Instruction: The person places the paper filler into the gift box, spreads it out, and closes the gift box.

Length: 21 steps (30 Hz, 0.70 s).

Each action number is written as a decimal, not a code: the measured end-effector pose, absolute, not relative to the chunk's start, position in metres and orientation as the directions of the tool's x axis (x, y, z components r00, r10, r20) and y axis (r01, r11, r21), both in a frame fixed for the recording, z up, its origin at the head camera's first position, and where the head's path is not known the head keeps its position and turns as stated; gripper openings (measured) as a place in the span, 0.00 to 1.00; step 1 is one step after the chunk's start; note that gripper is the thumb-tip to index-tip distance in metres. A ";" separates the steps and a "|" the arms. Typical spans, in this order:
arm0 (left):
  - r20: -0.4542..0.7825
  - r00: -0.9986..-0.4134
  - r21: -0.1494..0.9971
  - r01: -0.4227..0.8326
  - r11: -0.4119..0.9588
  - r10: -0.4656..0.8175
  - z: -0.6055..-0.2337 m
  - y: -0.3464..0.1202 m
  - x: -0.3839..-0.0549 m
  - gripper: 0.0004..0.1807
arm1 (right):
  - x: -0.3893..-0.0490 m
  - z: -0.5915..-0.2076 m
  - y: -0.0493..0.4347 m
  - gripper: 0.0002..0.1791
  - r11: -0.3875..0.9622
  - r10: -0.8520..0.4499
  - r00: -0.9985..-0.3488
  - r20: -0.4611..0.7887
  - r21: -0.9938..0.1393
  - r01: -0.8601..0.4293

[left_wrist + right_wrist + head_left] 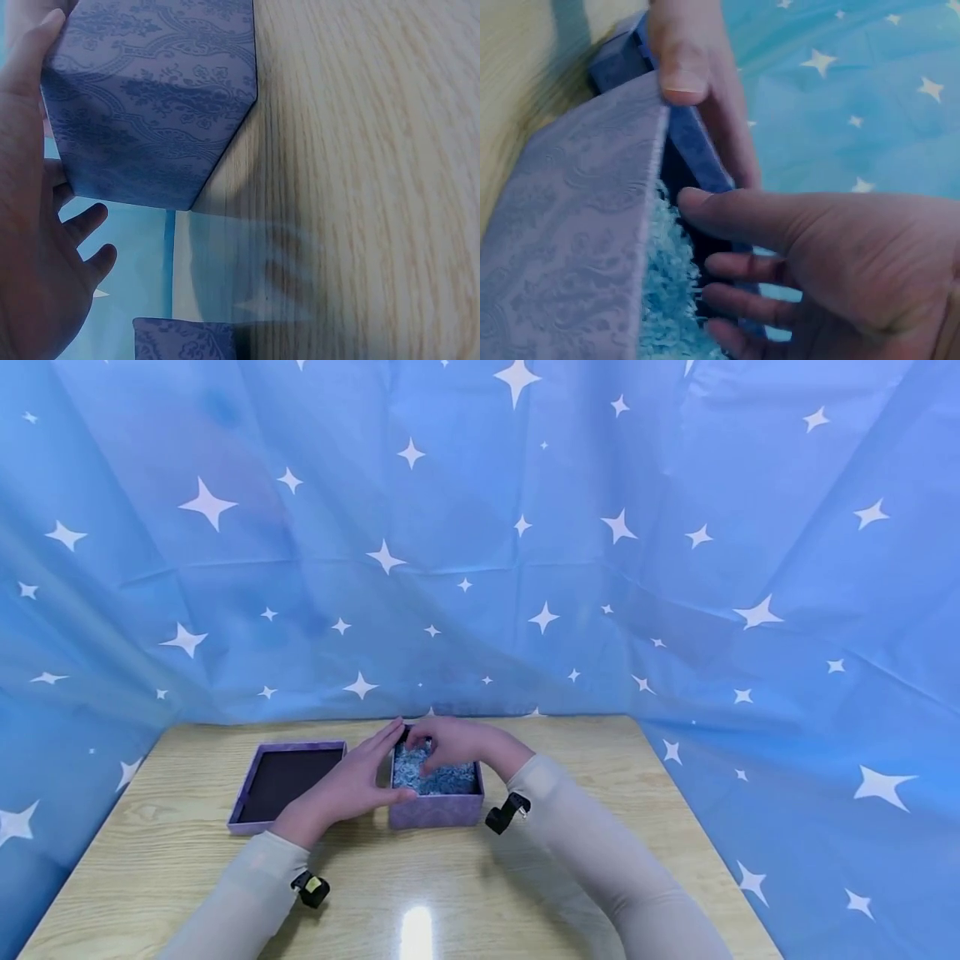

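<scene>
A lavender patterned box stands on the table, filled with pale blue shredded filler. My left hand rests along its left side, with the thumb at the front corner and the fingers extended towards the back. In the left wrist view the left hand has its lower fingers spread off the box wall. My right hand reaches into the box from above, fingers bent and thumb apart from them. Seen close, the right hand has its fingertips at the filler; nothing shows between thumb and fingers.
Left of the box lies a shallow purple lid, its dark inside facing up. A wooden table carries both. Behind hangs a blue cloth with white stars, meeting the table's back edge.
</scene>
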<state>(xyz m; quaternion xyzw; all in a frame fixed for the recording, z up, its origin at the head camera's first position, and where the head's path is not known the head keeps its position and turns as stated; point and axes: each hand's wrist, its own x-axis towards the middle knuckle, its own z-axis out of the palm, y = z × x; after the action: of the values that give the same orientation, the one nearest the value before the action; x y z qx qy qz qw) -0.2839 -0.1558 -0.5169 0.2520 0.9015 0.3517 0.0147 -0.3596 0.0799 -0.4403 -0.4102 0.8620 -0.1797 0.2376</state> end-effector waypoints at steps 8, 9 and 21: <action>0.147 -0.871 0.622 0.450 0.641 0.468 -0.521 -0.154 -0.287 0.64 | -0.374 -0.467 0.072 0.11 0.584 -0.796 -0.512 -0.323 -0.634 -0.507; 0.144 -0.870 0.621 0.450 0.642 0.472 -0.522 -0.154 -0.287 0.64 | -0.375 -0.472 0.070 0.11 0.596 -0.789 -0.513 -0.337 -0.623 -0.507; 0.139 -0.875 0.625 0.441 0.644 0.464 -0.519 -0.155 -0.286 0.64 | -0.369 -0.489 0.061 0.12 0.635 -0.765 -0.529 -0.369 -0.570 -0.521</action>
<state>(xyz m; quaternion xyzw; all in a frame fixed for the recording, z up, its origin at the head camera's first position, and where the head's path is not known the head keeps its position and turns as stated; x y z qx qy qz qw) -0.2856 -0.1554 -0.5186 0.2498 0.9064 0.3403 0.0171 -0.3686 0.0607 -0.4888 -0.3775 0.8511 -0.1997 0.3053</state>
